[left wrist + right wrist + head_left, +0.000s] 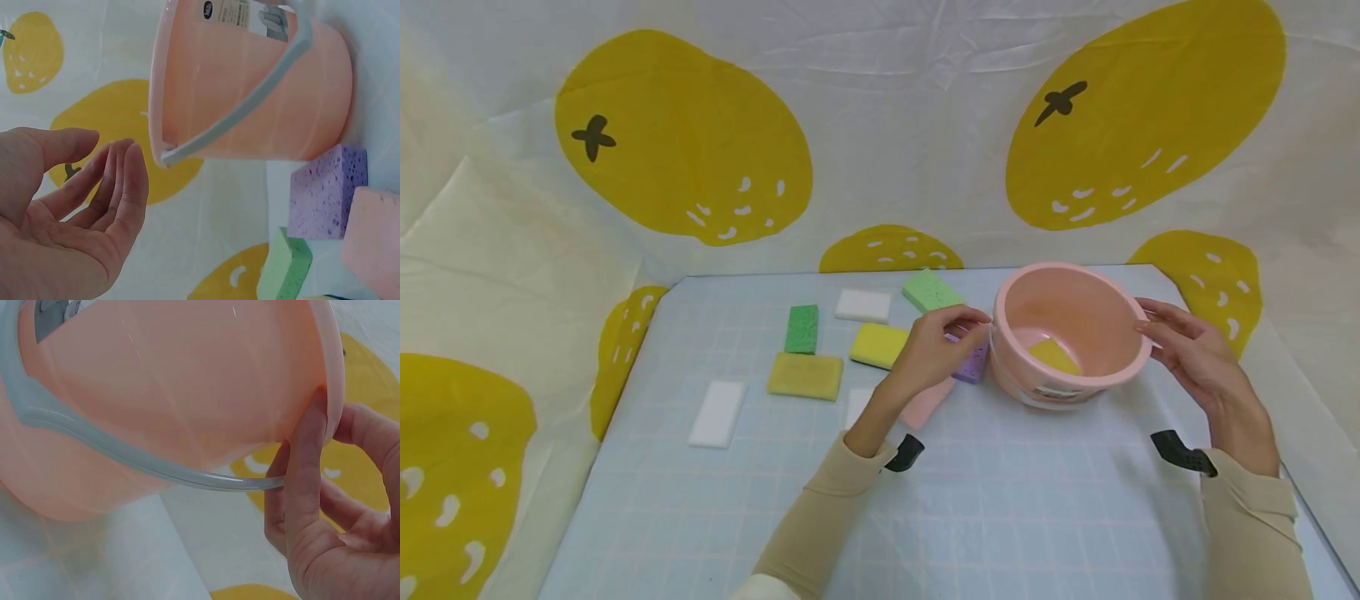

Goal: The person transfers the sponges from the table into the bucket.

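A pink bucket [1011, 367] stands at the right of the table, with a yellow sponge [1055, 357] on its bottom. My right hand [1213, 375] pinches the bucket's right rim between thumb and fingers; in the right wrist view its fingers also touch the end of the grey handle [206, 479]. My left hand [936, 350] hovers by the left rim, fingers loosely bent; the left wrist view shows a gap between it and the bucket. Below that hand lie a purple sponge [315, 194] and a pink sponge [927, 404]. The handle hangs down against the bucket's front.
Left of the bucket lie more sponges: light green [931, 290], dark green [802, 329], bright yellow [877, 345] and dull yellow [805, 377]. White blocks [718, 414] lie among them, one partly behind my left forearm. A fruit-print cloth [910, 167] hangs behind the table.
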Available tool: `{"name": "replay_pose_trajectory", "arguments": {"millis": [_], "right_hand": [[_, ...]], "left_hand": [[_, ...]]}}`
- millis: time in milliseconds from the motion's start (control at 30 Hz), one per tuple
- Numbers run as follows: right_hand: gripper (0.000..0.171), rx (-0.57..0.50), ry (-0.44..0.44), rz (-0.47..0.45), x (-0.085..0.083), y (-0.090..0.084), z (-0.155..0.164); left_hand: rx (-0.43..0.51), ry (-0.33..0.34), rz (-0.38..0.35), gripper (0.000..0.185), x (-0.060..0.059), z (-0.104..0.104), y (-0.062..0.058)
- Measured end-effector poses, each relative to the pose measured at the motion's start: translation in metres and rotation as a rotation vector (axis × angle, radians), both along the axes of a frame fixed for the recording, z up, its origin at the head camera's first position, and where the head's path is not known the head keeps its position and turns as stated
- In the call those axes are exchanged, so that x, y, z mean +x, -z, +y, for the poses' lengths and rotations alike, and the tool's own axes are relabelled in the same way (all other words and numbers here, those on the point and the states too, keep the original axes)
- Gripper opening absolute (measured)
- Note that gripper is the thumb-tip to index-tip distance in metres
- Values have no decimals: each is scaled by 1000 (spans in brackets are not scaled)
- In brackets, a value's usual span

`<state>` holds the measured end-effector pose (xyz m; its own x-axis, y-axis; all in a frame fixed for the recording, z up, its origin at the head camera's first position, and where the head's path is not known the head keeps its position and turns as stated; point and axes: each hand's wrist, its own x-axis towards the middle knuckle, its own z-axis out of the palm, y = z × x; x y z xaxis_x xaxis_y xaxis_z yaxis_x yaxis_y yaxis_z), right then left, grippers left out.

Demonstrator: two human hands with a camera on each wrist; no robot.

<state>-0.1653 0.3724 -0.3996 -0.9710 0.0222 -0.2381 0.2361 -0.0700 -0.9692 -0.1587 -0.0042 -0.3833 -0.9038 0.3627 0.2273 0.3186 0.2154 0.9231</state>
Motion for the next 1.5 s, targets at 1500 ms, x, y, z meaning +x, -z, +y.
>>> {"name": "replay_pose_trajectory", "arguments": {"millis": [1500], "right_hand": [[42, -41, 7, 3, -1, 2, 2]], "left_hand": [[-79, -408, -164, 27, 52, -123, 75]]}}
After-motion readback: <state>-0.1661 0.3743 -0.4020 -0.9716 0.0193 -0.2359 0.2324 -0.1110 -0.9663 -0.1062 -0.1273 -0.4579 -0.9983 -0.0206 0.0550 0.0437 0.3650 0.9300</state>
